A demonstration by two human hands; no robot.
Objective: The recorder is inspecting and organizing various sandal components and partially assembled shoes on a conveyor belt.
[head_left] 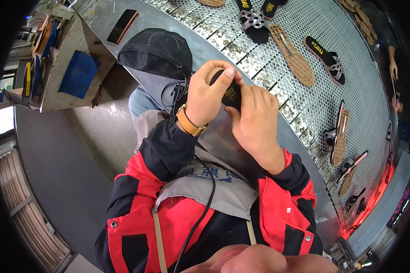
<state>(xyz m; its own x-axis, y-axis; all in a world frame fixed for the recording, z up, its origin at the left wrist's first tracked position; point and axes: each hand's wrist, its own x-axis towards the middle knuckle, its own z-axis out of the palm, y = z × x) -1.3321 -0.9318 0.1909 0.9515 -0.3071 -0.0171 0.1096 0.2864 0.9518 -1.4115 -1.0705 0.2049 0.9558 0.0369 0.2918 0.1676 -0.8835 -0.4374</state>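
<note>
My left hand (pixel 208 93) and my right hand (pixel 255 120) are pressed together around a black sandal (pixel 231 94) with a tan sole edge, held just above the metal rim of a perforated conveyor (pixel 305 107). The left thumb lies on top of the sandal's end, and the right fingers wrap its other side. A tan watch strap sits on my left wrist. Most of the sandal is hidden by my fingers.
Black sandals (pixel 253 20) with studded straps and tan soles (pixel 291 54) lie spread along the conveyor. A black mesh bag (pixel 157 52) rests by my knee. A workbench (pixel 66 59) with blue items stands at left. Another person's hand (pixel 393 68) shows at far right.
</note>
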